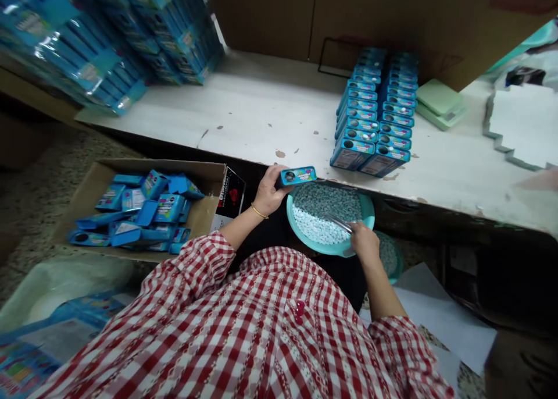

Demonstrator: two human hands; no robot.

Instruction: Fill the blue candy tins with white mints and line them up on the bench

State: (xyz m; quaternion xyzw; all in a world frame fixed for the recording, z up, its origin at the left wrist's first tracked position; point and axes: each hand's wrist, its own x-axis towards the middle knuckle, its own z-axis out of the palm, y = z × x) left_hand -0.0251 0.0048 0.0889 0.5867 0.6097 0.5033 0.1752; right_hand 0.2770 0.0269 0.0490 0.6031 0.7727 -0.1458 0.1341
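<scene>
My left hand (269,191) is closed around a small blue candy box (298,175), its printed narrow face turned up towards me. The box is beside the rim of a turquoise bowl (369,208) on my lap. Small pale pellets, apparently candies (318,227), fill much of the bowl. At the bowl's near right edge, my right hand (364,240) grips the handle of a metal scoop (341,222). The scoop's far end lies among the pellets, partly hidden by them.
On the white table (261,111), two rows of blue boxes (372,120) stand beside a pale green scale-like device (442,103). Wrapped packs (87,56) are stacked at back left. A cardboard carton (82,189) with blue boxes stands at my left. Another bowl (391,255) sits lower right.
</scene>
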